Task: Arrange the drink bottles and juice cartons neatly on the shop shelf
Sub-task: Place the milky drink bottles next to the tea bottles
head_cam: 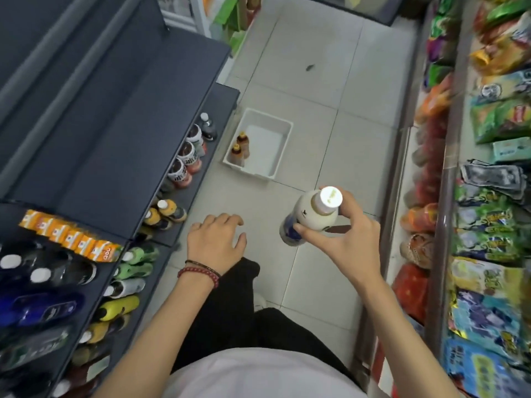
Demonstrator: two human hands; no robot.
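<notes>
The person stands in the aisle with the right hand (344, 228) curled round a cream bottle (311, 218), thumb on its body and fingers behind the neck just under the white cap. The bottle hangs roughly upright over the floor tiles, at about five o'clock from the white bin (283, 122). The left hand (214, 239) hovers empty at nine o'clock of the bottle, fingers spread and relaxed. The drink shelf (115, 139) runs along the left, from seven to eleven o'clock, its lower tier holding a row of bottles (184, 165), with orange juice cartons (71, 238) higher up at eight o'clock. Two brown bottles (240, 147) stand in the bin. To place this one well, it probably pays to carry it upright toward a gap among like bottles (the free hand could nudge neighbours aside), set the base down flat, and turn the label to the aisle before letting go.
</notes>
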